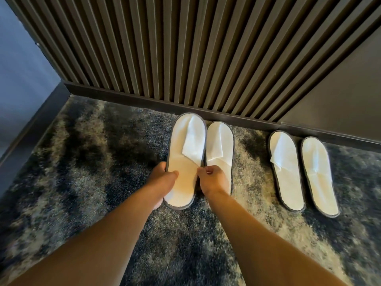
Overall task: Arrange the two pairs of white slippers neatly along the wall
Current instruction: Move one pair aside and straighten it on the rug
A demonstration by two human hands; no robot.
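Head view: four white slippers on a dark patchy carpet (86, 162), toes toward a ribbed brown wall (185, 48) with a dark baseboard (144, 98).

Right pair: two slippers, the inner one (285, 172) and the outer one (318, 176), side by side with a thin gap, toes just beside the baseboard, both leaning a little to the left. No hand near them (looks finished).

Left pair: still being fixed. Left slipper (185, 162) held by both hands. Left hand (162, 180) wrapped around its outer edge, thumb on top of the sole. Right hand (214, 180) with fingers (203, 172) curled and pinching the inner edge, resting over the heel part of the second slipper (219, 145). The two slippers touching along their sides. Held slipper's toe a bit closer to the wall, heel further back.

Step in hand, probably: lining up the last slipper with its partner.

Next move likely needs: a small slide to make toes and heels match, then letting go with both hands.
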